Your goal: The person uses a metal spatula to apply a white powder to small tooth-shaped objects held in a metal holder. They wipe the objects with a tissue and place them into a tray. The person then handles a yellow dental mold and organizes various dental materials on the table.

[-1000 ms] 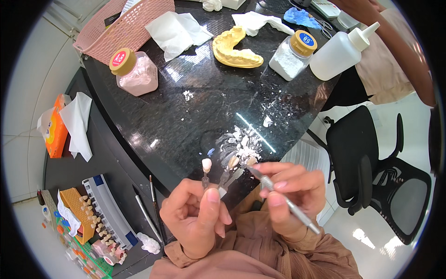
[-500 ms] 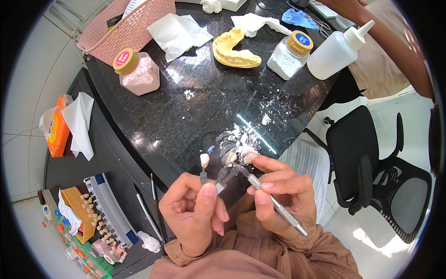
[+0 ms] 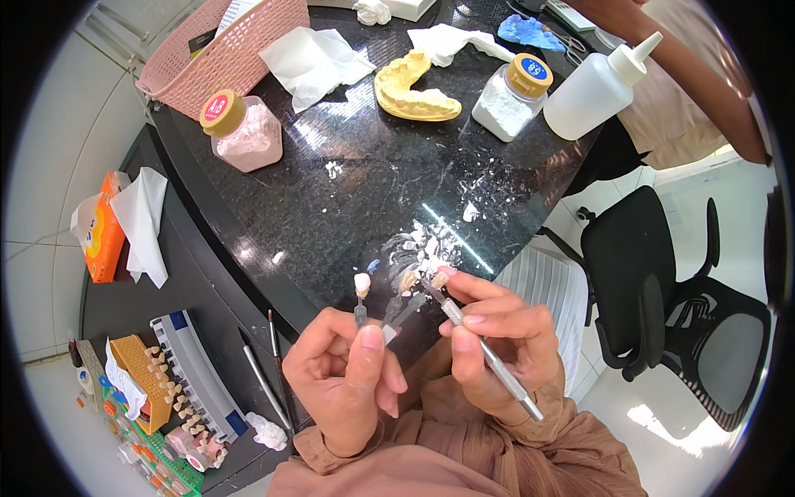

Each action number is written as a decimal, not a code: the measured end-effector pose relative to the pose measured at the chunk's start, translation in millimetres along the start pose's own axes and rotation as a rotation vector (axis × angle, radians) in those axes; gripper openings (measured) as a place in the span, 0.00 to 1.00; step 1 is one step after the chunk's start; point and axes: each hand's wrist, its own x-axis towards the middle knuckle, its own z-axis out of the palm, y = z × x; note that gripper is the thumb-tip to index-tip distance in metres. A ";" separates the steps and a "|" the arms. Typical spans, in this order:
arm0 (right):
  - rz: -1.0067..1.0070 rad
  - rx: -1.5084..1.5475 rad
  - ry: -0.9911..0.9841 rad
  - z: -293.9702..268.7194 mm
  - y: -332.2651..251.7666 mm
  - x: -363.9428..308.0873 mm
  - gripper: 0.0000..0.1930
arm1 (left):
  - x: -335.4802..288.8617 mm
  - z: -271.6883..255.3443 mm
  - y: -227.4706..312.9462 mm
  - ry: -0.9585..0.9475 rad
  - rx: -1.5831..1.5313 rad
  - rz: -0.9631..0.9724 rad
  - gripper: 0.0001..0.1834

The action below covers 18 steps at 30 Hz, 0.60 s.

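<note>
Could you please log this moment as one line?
left hand: holds tooth shade tabs | right hand: holds metal-handled knife, blade near tabs | black tabletop: white crumbs

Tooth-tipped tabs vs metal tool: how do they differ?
The tooth-tipped tabs are several, fanned out; the metal tool is single. The tabs end in tooth-shaped pieces, the tool in a narrow tip. The left hand grips the tabs, the right hand the tool. Both are handheld.

white-tipped tab (image 3: 362, 283): upright, grey stem in left fingers (image 3: 367, 356) | two tan-tipped tabs (image 3: 407, 282): stems fanned rightward, same grip | knife (image 3: 495, 358): slim, silver, slanted in right fingers (image 3: 515, 321), blade by tan tips, contact unclear
</note>
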 end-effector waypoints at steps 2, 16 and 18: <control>-0.009 0.018 0.003 -0.3 1.8 -0.1 0.12 | 0.3 2.8 -0.7 0.027 0.021 0.022 0.12; 0.029 0.043 0.005 -0.1 -1.1 3.3 0.12 | -0.7 -0.2 -2.3 -0.003 0.032 0.046 0.10; 0.003 0.034 -0.017 -0.9 -2.5 4.2 0.12 | -1.5 0.0 -1.9 -0.001 0.031 0.050 0.10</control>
